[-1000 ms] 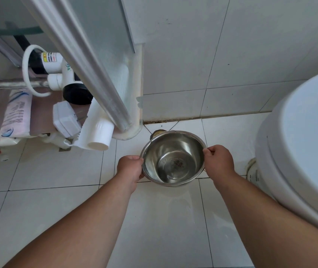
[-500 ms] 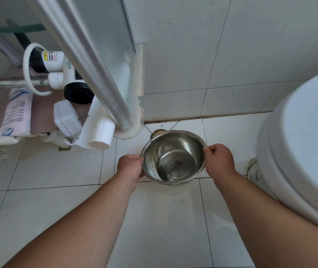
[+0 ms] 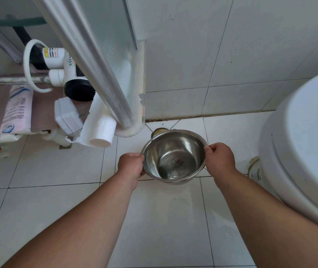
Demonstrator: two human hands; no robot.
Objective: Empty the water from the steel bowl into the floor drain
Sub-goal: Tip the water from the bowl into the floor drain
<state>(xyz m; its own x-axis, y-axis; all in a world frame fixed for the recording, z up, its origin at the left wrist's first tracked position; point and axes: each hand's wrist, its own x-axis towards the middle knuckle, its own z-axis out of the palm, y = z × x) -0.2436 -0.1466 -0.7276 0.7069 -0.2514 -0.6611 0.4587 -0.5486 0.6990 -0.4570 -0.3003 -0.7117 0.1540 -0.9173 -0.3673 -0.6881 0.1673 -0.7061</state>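
Round shiny steel bowl (image 3: pixel 174 156) held above white floor tiles, left hand (image 3: pixel 131 167) gripping rim at 9 o'clock, right hand (image 3: pixel 220 159) at 3, prob. for steady tipping. Brass-coloured floor drain (image 3: pixel 159 131) peeks at 12, so pour goes fwd.

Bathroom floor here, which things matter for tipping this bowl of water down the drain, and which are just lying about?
Part of the job:
bowl, gripped at its rim
left hand
right hand
drain, partly hidden behind the bowl

Just lying about:
toilet
white pipe
plug adapter
printed bag
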